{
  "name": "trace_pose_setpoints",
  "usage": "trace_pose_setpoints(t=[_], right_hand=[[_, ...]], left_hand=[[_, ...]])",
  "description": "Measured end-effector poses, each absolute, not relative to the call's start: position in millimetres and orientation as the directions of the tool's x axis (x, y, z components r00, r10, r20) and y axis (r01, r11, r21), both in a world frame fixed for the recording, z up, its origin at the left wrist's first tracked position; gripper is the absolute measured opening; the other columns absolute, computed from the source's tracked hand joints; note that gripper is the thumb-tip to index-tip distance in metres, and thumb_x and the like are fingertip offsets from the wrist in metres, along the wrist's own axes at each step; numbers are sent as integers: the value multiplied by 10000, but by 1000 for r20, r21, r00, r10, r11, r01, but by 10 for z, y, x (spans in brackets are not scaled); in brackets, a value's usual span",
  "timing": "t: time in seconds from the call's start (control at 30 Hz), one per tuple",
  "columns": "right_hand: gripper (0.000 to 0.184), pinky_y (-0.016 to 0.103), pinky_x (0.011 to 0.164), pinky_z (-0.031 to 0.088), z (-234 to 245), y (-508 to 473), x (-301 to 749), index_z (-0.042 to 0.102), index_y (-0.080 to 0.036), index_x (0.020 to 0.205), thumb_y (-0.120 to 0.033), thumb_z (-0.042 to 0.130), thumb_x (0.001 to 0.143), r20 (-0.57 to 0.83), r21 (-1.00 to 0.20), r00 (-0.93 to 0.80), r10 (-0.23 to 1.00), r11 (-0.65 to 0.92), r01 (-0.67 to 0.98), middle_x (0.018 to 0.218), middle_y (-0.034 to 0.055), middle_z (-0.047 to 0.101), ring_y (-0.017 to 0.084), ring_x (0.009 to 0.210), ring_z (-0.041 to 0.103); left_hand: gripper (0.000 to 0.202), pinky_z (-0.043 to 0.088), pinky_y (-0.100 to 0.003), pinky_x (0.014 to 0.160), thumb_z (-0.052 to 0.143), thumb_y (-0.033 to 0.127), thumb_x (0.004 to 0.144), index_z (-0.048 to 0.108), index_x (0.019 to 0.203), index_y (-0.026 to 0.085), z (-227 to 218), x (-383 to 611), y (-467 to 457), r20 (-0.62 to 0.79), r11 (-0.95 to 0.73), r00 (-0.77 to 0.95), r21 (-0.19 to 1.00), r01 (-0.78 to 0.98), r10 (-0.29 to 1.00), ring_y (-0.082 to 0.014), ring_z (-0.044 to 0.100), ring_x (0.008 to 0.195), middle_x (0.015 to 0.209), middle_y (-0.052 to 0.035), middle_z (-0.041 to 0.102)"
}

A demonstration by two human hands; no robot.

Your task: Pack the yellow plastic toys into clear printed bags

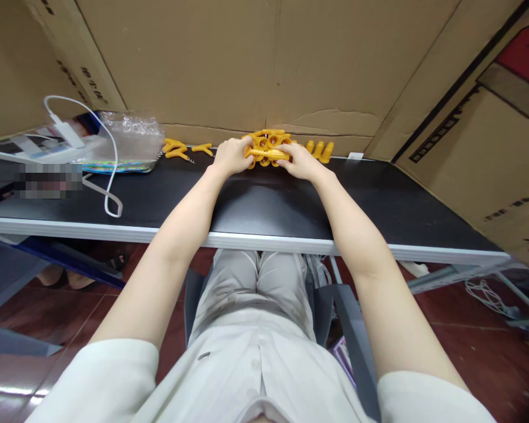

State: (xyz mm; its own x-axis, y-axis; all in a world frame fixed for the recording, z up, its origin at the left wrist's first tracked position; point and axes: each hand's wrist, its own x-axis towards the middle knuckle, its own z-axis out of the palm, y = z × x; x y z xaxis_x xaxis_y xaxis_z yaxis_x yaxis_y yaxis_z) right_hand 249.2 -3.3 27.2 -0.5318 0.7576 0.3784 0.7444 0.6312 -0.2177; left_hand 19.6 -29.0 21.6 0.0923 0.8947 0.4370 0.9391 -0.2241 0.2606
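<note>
You seem to be in the handling step, with a yellow piece (273, 154) stretched crosswise between your two hands over the back of the worktop (268, 205). Your left hand (233, 156) has its fingers curled round the thinner end, thumb side turned inward. Your right hand (304, 161) grips the thicker end between thumb and fingers. Whether it is one part or two meeting in the middle is too small to tell, so judge that by feel.

Just beyond your hands, partly hidden by them, lies a cluster of yellow cups (274, 141), their round mouths facing you. To the left of your left hand lie yellow forked pieces (174, 147), some with a thin metal spiral at the tip, one of them a little nearer to that hand. Just beside your right hand, on its outer side, stands a row of yellow plugs (320, 151).

The next move, as I judge it, calls for both hands to stay in line, so that any push, pull or twist runs along the piece's length. Work with small finger motions: your knuckles are close to the cups, and a wide swing of the right wrist could knock the plugs over.
</note>
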Motion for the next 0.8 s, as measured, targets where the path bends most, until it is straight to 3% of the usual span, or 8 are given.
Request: trace_pose_setpoints(t=[0.17, 0.33, 0.5, 0.63, 0.8], right_hand=[[497, 508, 1118, 512, 285, -63, 2491, 660, -203, 1416, -379, 660, 951, 401, -304, -492, 773, 619, 724, 1332, 138, 737, 332, 1231, 664], [620, 458, 982, 586, 322, -93, 2502, 547, -194, 1487, -373, 733, 924, 383, -416, -413, 826, 553, 722, 1293, 122, 732, 264, 1037, 724], [587, 501, 966, 596, 359, -103, 2503, 585, -213, 1421, -515, 748, 946, 346, -506, -362, 866, 496, 706, 1243, 121, 744, 284, 1008, 764], [535, 476, 892, 625, 371, -116, 2523, 671, -193, 1228, -668, 667, 982, 272, -665, -347, 897, 436, 606, 1063, 120, 795, 269, 860, 781], [729, 327, 611, 594, 349, -89, 2527, 683, -193, 893, -913, 575, 880, 242, -797, -325, 914, 378, 471, 772, 104, 768, 212, 618, 732]], left_hand=[[515, 465, -489, 1095, 652, 278, 840, 712, 1351, 262, 220, 200, -294, 429, -213, 71, 293, 932, 901, -416, 627, 1270, 1220, -121, 749], [511, 467, -475, 1093, 633, 287, 866, 708, 1371, 249, 203, 169, -266, 411, -178, 28, 330, 927, 911, -402, 638, 1265, 1236, -122, 745], [493, 466, -470, 1097, 623, 282, 867, 710, 1351, 259, 211, 143, -276, 435, -206, 45, 331, 921, 899, -385, 638, 1252, 1208, -101, 755], [484, 477, -473, 1084, 609, 283, 876, 703, 1348, 235, 210, 132, -271, 478, -231, 63, 301, 925, 876, -381, 651, 1222, 1185, -113, 758], [452, 503, -467, 1045, 615, 275, 858, 712, 1297, 236, 138, 95, -169, 559, -324, 120, 281, 903, 820, -370, 669, 1173, 1086, -106, 765]])
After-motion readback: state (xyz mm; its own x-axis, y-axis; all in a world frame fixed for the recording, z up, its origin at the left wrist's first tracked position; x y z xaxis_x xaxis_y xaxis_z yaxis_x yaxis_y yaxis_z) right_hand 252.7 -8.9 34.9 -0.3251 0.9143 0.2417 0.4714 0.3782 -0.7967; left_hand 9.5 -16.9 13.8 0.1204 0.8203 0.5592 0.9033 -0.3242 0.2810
